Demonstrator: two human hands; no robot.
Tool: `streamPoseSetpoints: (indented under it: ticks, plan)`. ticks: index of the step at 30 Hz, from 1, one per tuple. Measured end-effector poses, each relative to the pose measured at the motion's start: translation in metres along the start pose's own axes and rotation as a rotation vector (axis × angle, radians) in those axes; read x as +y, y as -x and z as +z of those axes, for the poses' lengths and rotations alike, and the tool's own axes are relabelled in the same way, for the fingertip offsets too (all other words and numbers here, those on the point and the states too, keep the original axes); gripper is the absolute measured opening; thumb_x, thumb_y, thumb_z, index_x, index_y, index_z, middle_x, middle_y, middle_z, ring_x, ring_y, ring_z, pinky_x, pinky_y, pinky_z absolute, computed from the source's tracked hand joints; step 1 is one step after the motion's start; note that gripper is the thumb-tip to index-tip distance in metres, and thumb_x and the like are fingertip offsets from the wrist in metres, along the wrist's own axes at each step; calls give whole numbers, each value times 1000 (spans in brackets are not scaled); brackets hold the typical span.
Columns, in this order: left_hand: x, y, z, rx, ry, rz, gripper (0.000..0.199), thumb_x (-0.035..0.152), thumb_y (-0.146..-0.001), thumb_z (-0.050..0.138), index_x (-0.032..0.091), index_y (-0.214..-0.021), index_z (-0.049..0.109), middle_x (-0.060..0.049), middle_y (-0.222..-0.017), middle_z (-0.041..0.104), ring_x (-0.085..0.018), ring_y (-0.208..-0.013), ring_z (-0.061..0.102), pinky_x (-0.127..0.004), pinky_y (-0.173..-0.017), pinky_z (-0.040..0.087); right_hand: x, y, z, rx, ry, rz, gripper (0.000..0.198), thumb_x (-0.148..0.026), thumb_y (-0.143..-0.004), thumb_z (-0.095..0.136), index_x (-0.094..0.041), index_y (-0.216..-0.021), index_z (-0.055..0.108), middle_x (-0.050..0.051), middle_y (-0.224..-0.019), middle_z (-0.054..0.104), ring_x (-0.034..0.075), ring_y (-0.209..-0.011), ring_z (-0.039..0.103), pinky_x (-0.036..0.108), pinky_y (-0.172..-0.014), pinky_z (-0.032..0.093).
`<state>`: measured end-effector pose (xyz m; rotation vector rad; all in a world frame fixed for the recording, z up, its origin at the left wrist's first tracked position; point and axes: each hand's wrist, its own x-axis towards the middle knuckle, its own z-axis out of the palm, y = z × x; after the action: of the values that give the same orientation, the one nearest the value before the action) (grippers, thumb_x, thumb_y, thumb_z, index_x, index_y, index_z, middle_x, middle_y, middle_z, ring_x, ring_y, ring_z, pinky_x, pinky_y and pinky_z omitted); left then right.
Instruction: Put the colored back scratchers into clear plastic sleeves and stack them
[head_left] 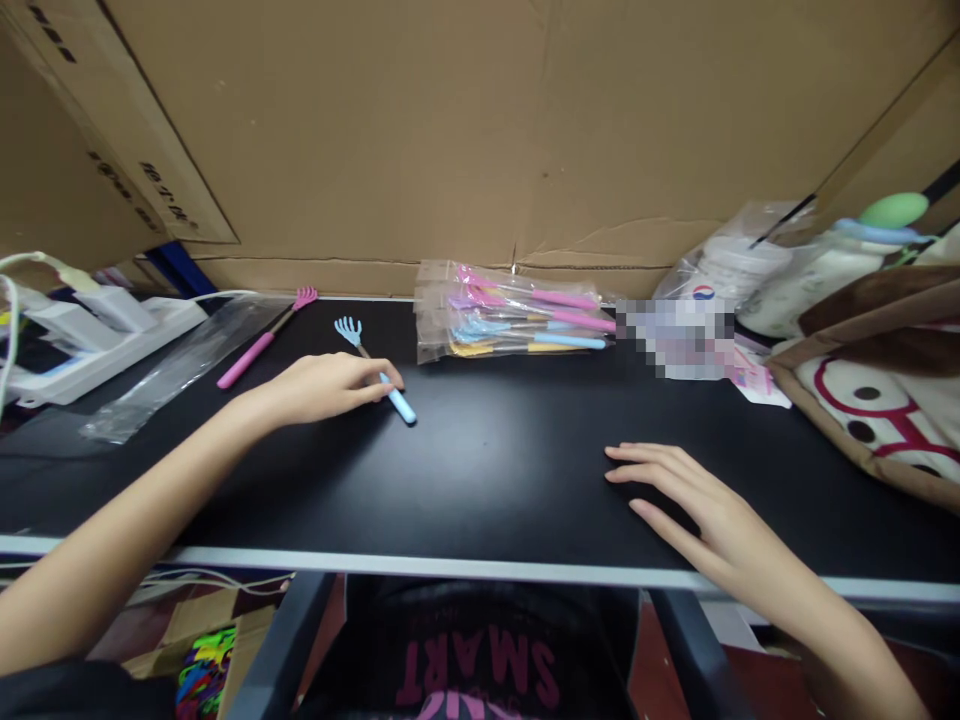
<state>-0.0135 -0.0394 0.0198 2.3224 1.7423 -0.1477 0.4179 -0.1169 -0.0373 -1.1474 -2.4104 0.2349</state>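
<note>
My left hand (pixel 337 385) pinches the handle of a blue back scratcher (pixel 403 405) between thumb and fingers. Its claw-shaped head points away to the upper left, and the handle end lies at or just above the black tabletop. To the left of that hand is a pink back scratcher (pixel 257 360), lying slantwise. Further back, several back scratchers in clear plastic bags (pixel 517 312) are piled together, with pink, blue and yellow handles. My right hand (pixel 697 500) rests over the front right of the table, fingers stretched and slightly spread, holding nothing.
A flat clear plastic bag (pixel 169 375) lies at the left, beside a white power strip (pixel 112 335) with plugs. At the right stand a bagged white cup (pixel 735 265), a bottle with a green top (pixel 862 260) and a brown cloth bag (pixel 862 400). Cardboard (pixel 450 130) walls the back.
</note>
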Motion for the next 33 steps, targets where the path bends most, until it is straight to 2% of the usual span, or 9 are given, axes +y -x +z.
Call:
streamPoseSetpoints:
  ticks: [3,5,11,17,20,24,27,30,33]
  plan:
    - [27,7,11,119,-121,111,32,39,-102,42,32,-121,66,0,-115,75,-21,-100,70,-27,-73,43,3,0,0,1,18,-30,22,-34,-99,55,-32,-115,69,9,-126,73,28,-118,68,47,-95,58]
    - [43,10,21,212,-213,169,27,32,-102,46,29,-119,67,0,-113,74,-21,-101,70,-26,-70,43,6,0,-1,-9,45,-64,22,-34,-99,55,-31,-116,69,8,-126,72,27,-117,69,44,-94,58]
    - [81,-1,40,410,-304,461,17,33,-102,56,25,-108,70,1,-90,73,-17,-88,70,-27,-63,41,6,-18,-13,-97,169,-160,21,-33,-101,54,-28,-117,66,5,-117,74,24,-106,71,39,-88,57]
    - [122,-20,47,532,-366,691,28,35,-100,60,22,-124,64,-1,-96,71,-18,-91,65,-30,-64,43,-19,-61,-17,-195,250,-248,28,-32,-101,53,-22,-125,62,8,-113,74,25,-99,72,39,-84,56]
    - [130,-24,49,559,-394,767,25,34,-100,59,18,-119,66,-3,-97,71,-18,-92,64,-31,-70,45,-23,-77,-12,-225,311,-279,18,-28,-97,59,-19,-112,64,8,-100,74,25,-89,71,37,-77,54]
    - [116,-21,42,605,-424,809,20,28,-103,52,23,-113,69,-1,-98,72,-17,-91,63,-30,-67,42,-20,-88,-2,-183,350,-312,6,-19,-95,59,-21,-98,63,3,-89,71,21,-79,68,32,-69,49]
    - [93,-13,27,662,-446,715,23,25,-104,49,25,-109,71,-1,-97,73,-17,-92,63,-29,-67,41,-16,-91,2,-142,356,-310,9,-15,-94,57,-22,-95,61,2,-87,70,19,-78,67,30,-67,46]
    - [52,0,7,699,-413,501,29,29,-106,44,27,-109,73,-1,-103,75,-18,-98,64,-28,-72,44,-10,-90,-1,-143,356,-288,11,-14,-93,54,-23,-93,60,2,-86,69,18,-76,67,29,-65,44]
    - [-13,20,-8,659,-317,129,37,40,-106,39,26,-121,69,-4,-120,72,-23,-114,61,-30,-84,48,3,-84,-11,-144,370,-245,13,-14,-92,51,-23,-92,60,2,-85,69,18,-75,67,28,-64,44]
